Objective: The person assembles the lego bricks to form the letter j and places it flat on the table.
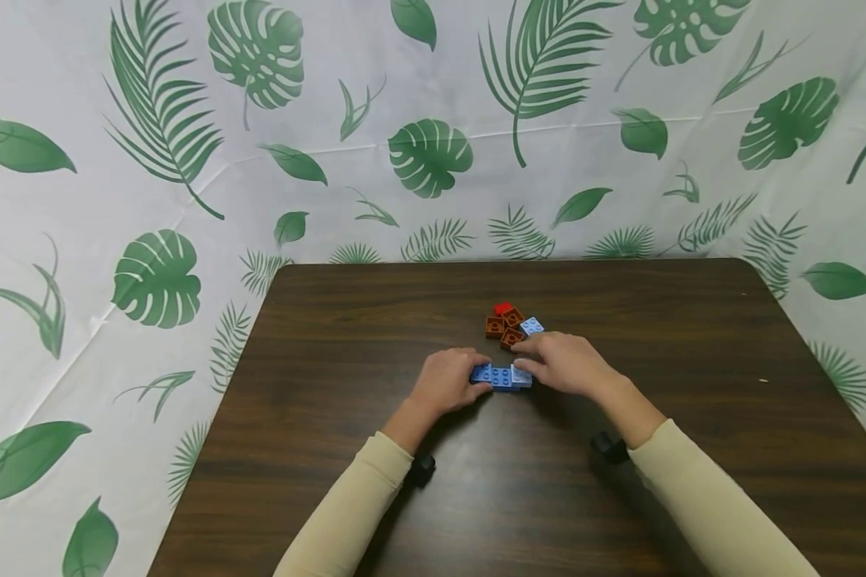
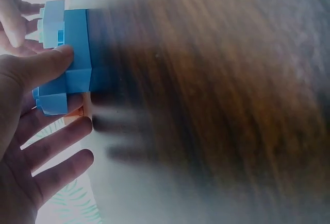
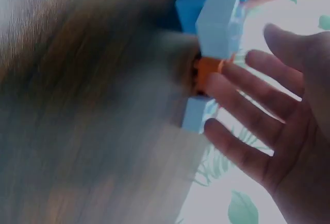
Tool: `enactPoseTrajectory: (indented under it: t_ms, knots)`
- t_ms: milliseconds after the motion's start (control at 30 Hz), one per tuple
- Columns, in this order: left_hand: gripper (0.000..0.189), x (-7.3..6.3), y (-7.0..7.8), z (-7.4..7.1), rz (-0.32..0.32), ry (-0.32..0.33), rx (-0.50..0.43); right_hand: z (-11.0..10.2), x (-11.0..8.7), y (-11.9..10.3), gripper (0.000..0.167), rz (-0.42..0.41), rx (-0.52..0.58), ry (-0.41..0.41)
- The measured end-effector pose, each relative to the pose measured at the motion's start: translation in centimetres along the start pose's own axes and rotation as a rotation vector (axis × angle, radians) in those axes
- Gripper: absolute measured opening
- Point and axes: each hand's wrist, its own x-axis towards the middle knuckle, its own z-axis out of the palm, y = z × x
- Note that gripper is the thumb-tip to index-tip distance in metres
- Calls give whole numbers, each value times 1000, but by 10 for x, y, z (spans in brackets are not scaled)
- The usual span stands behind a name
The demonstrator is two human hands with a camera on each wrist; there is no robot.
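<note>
My left hand [image 1: 443, 381] pinches the left part of a joined row of blue toy building bricks [image 1: 501, 379] on the table. In the left wrist view its thumb presses the near side of the blue bricks [image 2: 78, 54], while the other fingers spread out below. A pale blue brick [image 1: 522, 377] sits on top at the row's right end. Beside that end is my right hand [image 1: 566, 362], its fingers extended. The right wrist view shows those fingers spread and loose, with the thumb apart from the pale blue brick [image 3: 219, 26].
Just behind the row lie several loose bricks: orange-brown ones [image 1: 511, 338], a red one [image 1: 503, 308] and a pale blue one [image 1: 532, 326]. They rest on a dark wood-grain table [image 1: 375, 312]. A white leaf-patterned cloth [image 1: 361, 192] hangs beyond its back edge.
</note>
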Motion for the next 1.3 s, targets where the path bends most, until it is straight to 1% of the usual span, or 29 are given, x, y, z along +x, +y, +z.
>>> enactPoseTrajectory:
  t_ms: [100,200,300,467,600,867,1033,1233,1300]
  knots:
    - [41,-1,0,-1,1,-8,4,3,7,7,39,15,-21,47]
    - [41,-1,0,-2,5,-7,10,7,15,9,40,27,-72,90]
    - [42,0,0,-2,8,-4,19,10,24,9,42,31,-104,113]
    - [42,0,0,-3,5,-17,24,15,36,10,44,63,-161,94]
    - [43,0,0,-3,8,-15,28,19,41,12,46,92,-193,87]
    - [42,0,-1,-1,12,-11,26,23,42,13,45,107,-194,91]
    - [42,-1,0,-1,13,0,22,24,38,14,41,92,-149,128]
    - [41,-1,1,-2,18,10,20,19,31,13,41,88,47,159]
    - [41,-2,1,-2,17,9,18,17,30,13,41,93,95,162]
